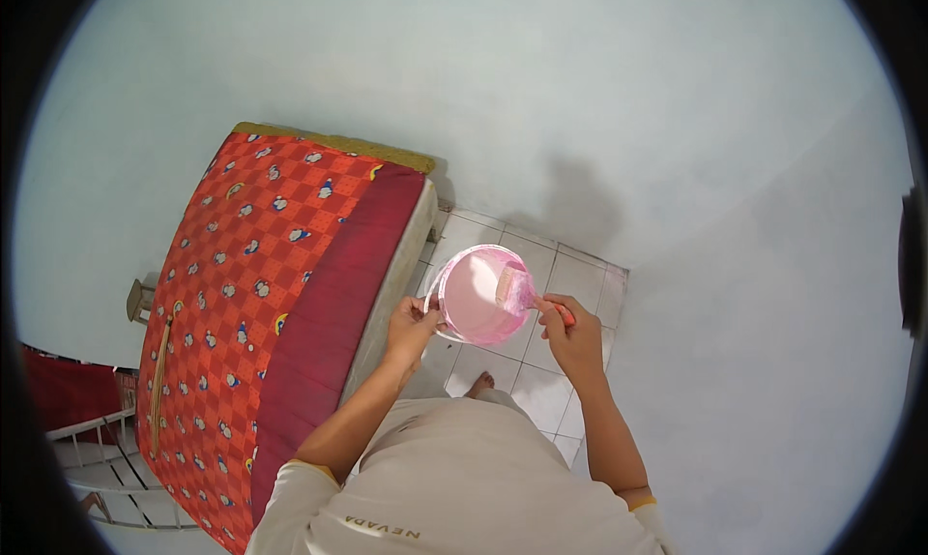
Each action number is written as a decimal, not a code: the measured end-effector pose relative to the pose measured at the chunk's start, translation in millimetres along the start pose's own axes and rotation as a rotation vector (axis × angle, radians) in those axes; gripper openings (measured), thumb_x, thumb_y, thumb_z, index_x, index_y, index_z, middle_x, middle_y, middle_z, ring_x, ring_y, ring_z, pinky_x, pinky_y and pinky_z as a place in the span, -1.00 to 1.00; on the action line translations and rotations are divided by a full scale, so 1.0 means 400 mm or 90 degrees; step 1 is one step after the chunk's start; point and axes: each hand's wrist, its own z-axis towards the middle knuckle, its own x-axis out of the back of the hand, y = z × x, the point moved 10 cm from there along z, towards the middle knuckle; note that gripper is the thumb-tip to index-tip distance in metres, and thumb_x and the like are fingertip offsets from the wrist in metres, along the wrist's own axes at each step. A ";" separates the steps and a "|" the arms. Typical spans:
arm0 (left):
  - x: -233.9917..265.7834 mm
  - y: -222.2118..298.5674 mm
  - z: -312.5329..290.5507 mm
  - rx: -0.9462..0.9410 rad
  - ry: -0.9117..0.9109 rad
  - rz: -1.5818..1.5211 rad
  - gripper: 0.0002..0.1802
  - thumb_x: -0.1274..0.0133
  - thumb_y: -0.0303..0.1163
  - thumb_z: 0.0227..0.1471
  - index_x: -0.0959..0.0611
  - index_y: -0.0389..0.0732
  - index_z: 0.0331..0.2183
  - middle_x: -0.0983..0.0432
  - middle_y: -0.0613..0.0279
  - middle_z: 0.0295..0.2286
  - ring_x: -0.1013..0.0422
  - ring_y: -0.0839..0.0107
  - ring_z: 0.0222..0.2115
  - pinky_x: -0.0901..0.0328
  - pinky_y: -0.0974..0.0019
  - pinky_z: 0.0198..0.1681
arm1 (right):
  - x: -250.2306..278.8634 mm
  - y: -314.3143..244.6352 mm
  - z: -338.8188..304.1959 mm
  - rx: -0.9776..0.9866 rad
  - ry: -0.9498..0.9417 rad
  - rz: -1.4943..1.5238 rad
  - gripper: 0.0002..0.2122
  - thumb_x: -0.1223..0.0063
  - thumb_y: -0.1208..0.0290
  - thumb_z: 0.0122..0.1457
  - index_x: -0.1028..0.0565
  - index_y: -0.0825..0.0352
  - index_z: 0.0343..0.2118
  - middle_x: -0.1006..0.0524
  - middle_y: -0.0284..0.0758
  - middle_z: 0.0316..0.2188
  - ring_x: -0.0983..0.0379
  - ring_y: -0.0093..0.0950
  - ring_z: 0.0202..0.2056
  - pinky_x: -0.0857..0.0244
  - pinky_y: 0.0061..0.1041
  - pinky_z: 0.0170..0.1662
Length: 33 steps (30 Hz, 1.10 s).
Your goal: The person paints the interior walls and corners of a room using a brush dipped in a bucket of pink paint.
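A pink bucket (474, 299) of pale paint hangs in front of me, its inner wall smeared with white. My left hand (414, 331) is closed on the bucket at its left side, where the white handle meets the rim; the exact grip is partly hidden. In my right hand (572, 337) is a paintbrush (522, 292), held by its red handle. The brush head lies over the bucket's right inner rim, its bristles pointing left into the bucket. Whether the bristles touch the paint I cannot tell.
To my left stands a bed with a red patterned cover (232, 265) and a bundle of thin sticks (162, 381) on it. Pale walls (735, 294) rise ahead and to the right. White floor tiles (541, 386) lie below. A white metal rack (126, 478) is at the lower left.
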 end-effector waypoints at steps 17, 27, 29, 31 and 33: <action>-0.408 -0.053 0.193 0.041 -0.231 -0.015 -0.80 0.15 -0.71 0.02 -0.34 -0.17 -0.35 -0.38 -0.12 -0.04 -0.37 0.08 0.00 -0.46 -0.04 -0.09 | -0.001 0.268 0.383 0.068 -0.065 -0.461 -0.75 0.04 0.24 0.10 -0.55 0.34 -0.38 -0.57 -0.07 -0.47 -0.53 -0.08 -0.43 -0.40 -0.11 -0.34; -0.676 0.024 0.338 0.064 -0.251 0.026 -0.83 0.18 -0.72 -0.05 -0.33 -0.28 -0.37 -0.43 -0.15 -0.08 -0.41 0.13 -0.04 -0.49 -0.02 -0.08 | 0.197 0.261 0.543 0.008 -0.019 -0.462 -0.75 0.04 0.27 0.14 -0.55 0.33 -0.28 -0.56 -0.11 -0.39 -0.54 -0.11 -0.40 -0.42 -0.15 -0.30; -0.719 0.044 0.351 0.071 -0.253 0.025 -0.85 0.13 -0.71 -0.04 -0.35 -0.29 -0.36 -0.44 -0.10 -0.09 -0.43 0.22 -0.08 -0.50 0.11 -0.13 | 0.233 0.267 0.575 0.009 -0.003 -0.463 -0.75 0.04 0.26 0.15 -0.55 0.32 -0.26 -0.56 -0.12 -0.39 -0.53 -0.11 -0.39 -0.42 -0.16 -0.28; -0.756 0.061 0.376 0.076 -0.247 0.024 -0.86 0.07 -0.69 -0.02 -0.37 -0.31 -0.36 -0.44 -0.06 -0.10 -0.45 0.31 -0.11 -0.51 0.23 -0.17 | 0.270 0.266 0.604 0.035 0.011 -0.410 -0.74 0.05 0.26 0.16 -0.55 0.32 -0.23 -0.58 -0.12 -0.38 -0.54 -0.11 -0.36 -0.41 -0.17 -0.25; -0.798 0.079 0.401 0.053 -0.276 0.001 -0.86 0.06 -0.68 0.00 -0.37 -0.29 -0.35 -0.44 -0.05 -0.11 -0.42 0.30 -0.07 -0.51 0.20 -0.16 | 0.316 0.251 0.643 0.007 -0.016 -0.410 -0.72 0.04 0.26 0.16 -0.54 0.28 -0.15 -0.59 -0.14 -0.38 -0.54 -0.14 -0.37 -0.42 -0.19 -0.27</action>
